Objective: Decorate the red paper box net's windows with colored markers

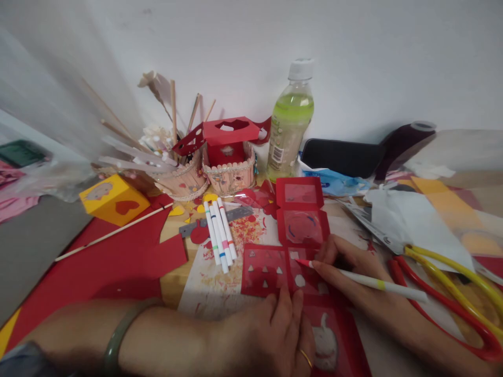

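So the right hand (357,262) has a white marker (365,279) pinched pencil-style, fingers closed around it near the pink end. The marker's long axis runs from about 10 o'clock, tip end, down to 4. The cut-out red card (288,275) is on the bench in front, its long strip going roughly 12 to between 5 and 6, with a side panel sticking out at 9. The tip is by a small pale square on the middle panel; can't tell if it's actually touching. Right hand's the nearer one; the left hand (271,327) is at 7 o'clock from the tip, fingers together, resting on the card. Can't tell how open it is underneath.

Labels: the drink bottle (291,125) at 11 shows a barcode, and the blue packet (334,180) near 12 has print, but nothing I can read.
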`<state>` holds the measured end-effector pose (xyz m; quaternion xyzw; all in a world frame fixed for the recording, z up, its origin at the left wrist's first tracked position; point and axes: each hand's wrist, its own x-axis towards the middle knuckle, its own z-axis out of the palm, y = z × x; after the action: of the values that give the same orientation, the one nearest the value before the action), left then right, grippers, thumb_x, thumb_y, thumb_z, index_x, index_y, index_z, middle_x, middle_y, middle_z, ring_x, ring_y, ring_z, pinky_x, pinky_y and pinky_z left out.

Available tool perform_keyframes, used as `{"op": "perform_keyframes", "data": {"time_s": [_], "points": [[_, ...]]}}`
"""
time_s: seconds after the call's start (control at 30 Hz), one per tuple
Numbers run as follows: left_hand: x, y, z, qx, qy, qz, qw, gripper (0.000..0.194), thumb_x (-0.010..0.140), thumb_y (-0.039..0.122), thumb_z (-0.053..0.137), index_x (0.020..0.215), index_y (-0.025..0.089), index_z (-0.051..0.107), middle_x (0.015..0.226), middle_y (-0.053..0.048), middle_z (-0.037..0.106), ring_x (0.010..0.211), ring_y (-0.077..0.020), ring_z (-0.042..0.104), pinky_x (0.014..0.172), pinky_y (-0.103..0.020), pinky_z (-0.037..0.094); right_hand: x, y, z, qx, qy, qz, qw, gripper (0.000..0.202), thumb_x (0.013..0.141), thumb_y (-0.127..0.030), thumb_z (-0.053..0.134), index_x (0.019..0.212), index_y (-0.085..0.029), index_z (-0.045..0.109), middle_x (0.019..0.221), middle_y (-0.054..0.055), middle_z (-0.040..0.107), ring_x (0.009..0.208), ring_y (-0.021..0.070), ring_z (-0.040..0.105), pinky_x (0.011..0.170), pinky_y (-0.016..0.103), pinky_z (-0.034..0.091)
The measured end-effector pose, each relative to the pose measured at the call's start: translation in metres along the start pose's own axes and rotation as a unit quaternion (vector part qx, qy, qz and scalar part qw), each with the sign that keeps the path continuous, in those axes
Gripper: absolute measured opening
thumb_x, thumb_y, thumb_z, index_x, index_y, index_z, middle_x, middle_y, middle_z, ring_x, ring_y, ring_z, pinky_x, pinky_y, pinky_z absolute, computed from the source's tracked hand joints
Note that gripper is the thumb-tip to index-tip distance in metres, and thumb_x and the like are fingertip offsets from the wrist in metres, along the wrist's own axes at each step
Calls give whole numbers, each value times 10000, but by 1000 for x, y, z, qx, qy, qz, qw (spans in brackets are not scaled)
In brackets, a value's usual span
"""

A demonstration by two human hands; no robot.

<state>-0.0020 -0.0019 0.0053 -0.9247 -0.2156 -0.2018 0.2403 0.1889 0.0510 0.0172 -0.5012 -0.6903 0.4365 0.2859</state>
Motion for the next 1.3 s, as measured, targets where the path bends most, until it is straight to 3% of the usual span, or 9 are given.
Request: {"op": "perform_keyframes", "data": {"time_s": [1.3], "points": [[1, -4, -3, -9, -14, 38, 999, 221, 884, 143, 438, 895, 75, 648, 962, -135, 704, 830, -234, 688, 620, -273, 546, 1, -2, 1, -2, -3, 1, 1000, 253, 861, -356, 539, 669, -210, 462, 645, -24, 521, 583, 125, 464, 512, 245, 384]]}}
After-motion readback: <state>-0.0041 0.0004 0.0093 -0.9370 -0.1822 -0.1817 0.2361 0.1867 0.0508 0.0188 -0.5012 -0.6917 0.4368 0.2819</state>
